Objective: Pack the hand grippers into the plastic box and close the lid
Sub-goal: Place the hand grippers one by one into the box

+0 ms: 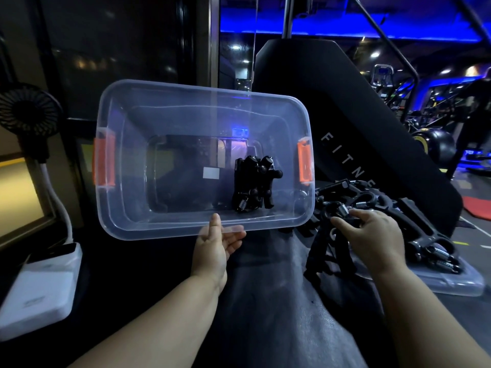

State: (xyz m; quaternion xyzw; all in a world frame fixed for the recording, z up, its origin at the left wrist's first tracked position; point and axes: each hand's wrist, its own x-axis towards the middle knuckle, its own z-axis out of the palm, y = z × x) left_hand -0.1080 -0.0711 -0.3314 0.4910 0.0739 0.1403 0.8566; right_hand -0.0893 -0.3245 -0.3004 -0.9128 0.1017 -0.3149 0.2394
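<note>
Head view: the left hand (215, 243) pinches the near rim of the open box (159, 229), which is tilted up, with a few grippers (252, 184) inside at its right end. The right hand (372, 235) curls round a gripper (326, 251) at the pile (414, 221) on the lid (451, 284), right of the box.

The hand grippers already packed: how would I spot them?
Find the clear plastic box with orange latches. Near its right end sits a black clump of hand grippers. Unlike the loose pile by the right hand, it lies inside the walls.
</note>
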